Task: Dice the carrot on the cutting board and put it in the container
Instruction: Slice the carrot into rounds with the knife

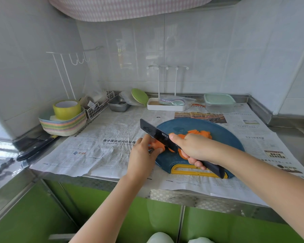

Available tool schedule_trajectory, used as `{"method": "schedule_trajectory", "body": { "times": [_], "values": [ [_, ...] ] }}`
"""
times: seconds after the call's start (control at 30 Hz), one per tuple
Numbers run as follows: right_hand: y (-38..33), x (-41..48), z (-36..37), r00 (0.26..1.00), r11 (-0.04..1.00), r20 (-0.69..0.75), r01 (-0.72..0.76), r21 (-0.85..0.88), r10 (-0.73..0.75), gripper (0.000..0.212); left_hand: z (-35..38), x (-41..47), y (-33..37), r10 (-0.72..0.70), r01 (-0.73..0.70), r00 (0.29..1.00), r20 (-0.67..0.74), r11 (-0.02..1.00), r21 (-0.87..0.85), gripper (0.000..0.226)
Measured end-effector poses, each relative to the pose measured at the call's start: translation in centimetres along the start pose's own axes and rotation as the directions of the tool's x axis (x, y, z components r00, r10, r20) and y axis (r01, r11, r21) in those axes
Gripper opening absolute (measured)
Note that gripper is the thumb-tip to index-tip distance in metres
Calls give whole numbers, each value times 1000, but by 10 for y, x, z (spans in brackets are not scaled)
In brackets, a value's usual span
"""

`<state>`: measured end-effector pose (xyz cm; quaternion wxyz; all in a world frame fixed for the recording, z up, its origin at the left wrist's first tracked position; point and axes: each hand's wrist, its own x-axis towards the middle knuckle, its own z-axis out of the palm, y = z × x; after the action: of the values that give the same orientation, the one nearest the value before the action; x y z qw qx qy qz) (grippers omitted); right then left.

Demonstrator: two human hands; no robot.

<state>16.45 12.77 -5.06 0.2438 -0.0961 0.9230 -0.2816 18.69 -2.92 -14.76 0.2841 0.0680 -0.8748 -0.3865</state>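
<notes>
From the head camera, the person is standing at a steel counter with newspaper spread over it. The right hand is gripping the handle of a black knife, with the fingers curled round it and the thumb lying forward towards the blade. The blade is slanting up and to the left, and its lower edge is coming down on the carrot.

The left hand is holding the uncut orange end of the carrot at the left edge of the round blue cutting board. Its fingertips are bending onto the carrot just beside the blade. How deep the edge is sitting in the carrot is hard to tell, since both hands are covering the cut.

Orange slices are lying in a loose heap on the board behind the right hand. The board's yellow handle is pointing towards the person, and the butt of the knife is crossing over it.

The container, clear and wearing a pale green lid, is sitting at the back of the counter. It is beyond the board and well apart from it.

To the container's left a white rack tray is standing against the tiled wall, then a metal tray and a wire basket. At the far left a stack of pastel plates is carrying a roll of yellow-green tape. A second knife is lying near the counter's front edge.
</notes>
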Motion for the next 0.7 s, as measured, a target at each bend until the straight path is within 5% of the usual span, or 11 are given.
{"method": "schedule_trajectory", "body": {
  "times": [0.7],
  "values": [
    [-27, -1, 1, 984, 976, 48, -166, -143, 174, 71, -1, 0, -6, 34, -35, 999, -18, 999, -17, 23]
  ]
}}
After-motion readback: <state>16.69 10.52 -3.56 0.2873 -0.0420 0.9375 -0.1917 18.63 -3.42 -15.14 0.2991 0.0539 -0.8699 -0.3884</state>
